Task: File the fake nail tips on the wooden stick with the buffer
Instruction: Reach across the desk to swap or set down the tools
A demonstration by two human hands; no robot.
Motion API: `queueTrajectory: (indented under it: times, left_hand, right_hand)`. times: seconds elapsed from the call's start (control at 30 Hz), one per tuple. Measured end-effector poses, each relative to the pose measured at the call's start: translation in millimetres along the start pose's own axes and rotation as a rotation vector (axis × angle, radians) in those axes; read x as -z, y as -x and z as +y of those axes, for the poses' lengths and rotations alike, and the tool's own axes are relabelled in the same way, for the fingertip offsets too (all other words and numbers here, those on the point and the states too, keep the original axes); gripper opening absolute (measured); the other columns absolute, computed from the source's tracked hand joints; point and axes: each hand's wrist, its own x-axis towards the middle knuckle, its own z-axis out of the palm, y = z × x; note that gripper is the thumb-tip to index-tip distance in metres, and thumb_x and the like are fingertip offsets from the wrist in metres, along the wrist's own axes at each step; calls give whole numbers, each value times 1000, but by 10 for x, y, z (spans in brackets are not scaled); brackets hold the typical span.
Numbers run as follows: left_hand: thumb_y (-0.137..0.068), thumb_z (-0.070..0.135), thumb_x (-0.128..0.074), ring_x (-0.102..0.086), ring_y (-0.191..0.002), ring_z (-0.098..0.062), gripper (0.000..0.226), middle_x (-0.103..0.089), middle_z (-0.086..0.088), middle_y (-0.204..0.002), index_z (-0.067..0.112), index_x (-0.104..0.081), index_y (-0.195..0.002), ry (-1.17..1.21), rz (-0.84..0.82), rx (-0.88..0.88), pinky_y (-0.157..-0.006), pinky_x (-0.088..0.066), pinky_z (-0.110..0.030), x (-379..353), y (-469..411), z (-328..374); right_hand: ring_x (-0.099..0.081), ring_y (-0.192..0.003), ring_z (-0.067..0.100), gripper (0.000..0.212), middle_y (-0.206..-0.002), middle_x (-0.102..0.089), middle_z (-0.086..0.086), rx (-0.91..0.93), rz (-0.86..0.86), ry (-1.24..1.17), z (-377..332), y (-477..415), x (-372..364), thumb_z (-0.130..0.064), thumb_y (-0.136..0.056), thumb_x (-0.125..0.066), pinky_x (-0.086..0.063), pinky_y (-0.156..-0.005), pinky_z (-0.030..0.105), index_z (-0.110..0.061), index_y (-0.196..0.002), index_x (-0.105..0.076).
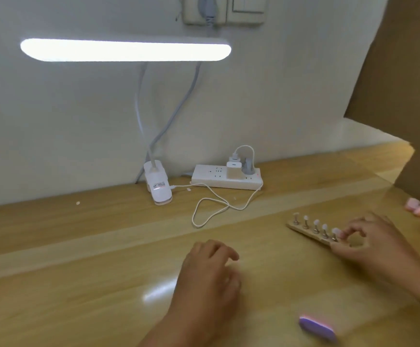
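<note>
A lit desk lamp (126, 50) hangs over a wooden table (78, 246). The left hand (211, 271) rests there, fingers loosely curled, holding nothing. The wooden stick (309, 232) of fake nail tips (316, 222) lies right of centre, the blurred purple buffer (316, 328) nearer the camera. The right hand (374, 241) pinches the stick's end.

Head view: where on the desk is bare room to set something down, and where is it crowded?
Widest bare patch: desk left of the lamp clip and left hand. A smaller one lies between that hand and the buffer. Crowded: cable and power strip behind; right side, where the right hand holds the wooden stick.
</note>
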Motion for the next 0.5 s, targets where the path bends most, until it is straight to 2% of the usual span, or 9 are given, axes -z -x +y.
queueTrajectory:
  times: [0.03,0.1,0.13,0.2,0.27,0.33,0.4,0.5]
  left_hand:
    - [-87,33,-52,-40,-113,-10,31,-51,13,-120,26,-60,-117,-14,-23,-37,-97,-32,-22,-168,-193,120]
    - [-89,28,-53,-40,-116,-17,31,-52,5,-123,21,-58,-119,-80,-98,-111,-97,-34,-29,-537,-554,411]
    - [-89,28,-51,-40,-116,-22,32,-52,0,-124,19,-57,-119,-139,-139,-144,-96,-35,-33,-715,-711,568]
    - [-90,29,-49,-40,-117,-28,32,-51,-7,-124,14,-55,-117,-224,-190,-175,-95,-35,-38,-1005,-975,832]
    - [-91,28,-48,-40,-117,-30,31,-50,-9,-125,12,-53,-118,-240,-213,-167,-95,-34,-39,-1200,-1186,991]
    - [-92,30,-48,-40,-118,-29,33,-48,-9,-126,12,-51,-119,-239,-230,-152,-96,-33,-38,-1309,-1356,1049]
    - [-92,31,-49,-40,-119,-28,34,-47,-8,-126,13,-52,-120,-231,-254,-144,-97,-34,-37,-1343,-1492,1042]
    - [-91,31,-52,-42,-119,-24,34,-51,-4,-125,16,-59,-121,-159,-324,-132,-94,-41,-34,-1308,-1668,977]
  right_hand:
    - [-47,-102,19,22,-90,-54,-11,-6,6,25,76,54,-52,-23,-68,-89,-29,-77,27,-24,-68,-67]
    - [-46,-95,16,22,-84,-52,-11,16,23,57,158,143,-155,-24,-67,-87,-30,-71,15,-20,-66,-65]
    - [-46,-93,16,23,-82,-50,-11,22,43,66,198,137,-182,-26,-66,-85,-30,-71,13,-19,-66,-63]
    - [-45,-94,18,28,-81,-48,-9,-18,101,141,290,-23,-156,-35,-69,-82,-31,-71,21,-24,-63,-57]
    - [-48,-99,23,33,-88,-54,-2,-116,139,262,396,-330,-64,-46,-75,-77,-33,-76,31,-24,-65,-55]
    - [-53,-104,29,31,-98,-60,10,-194,175,361,518,-712,29,-50,-79,-71,-31,-76,33,-19,-73,-65]
    - [-56,-106,31,40,-104,-63,14,-242,182,436,605,-1080,54,-51,-83,-66,-32,-76,33,-12,-88,-72]
    - [-60,-104,35,37,-107,-67,17,-328,247,336,694,-1528,55,-46,-87,-64,-35,-74,33,-9,-86,-66]
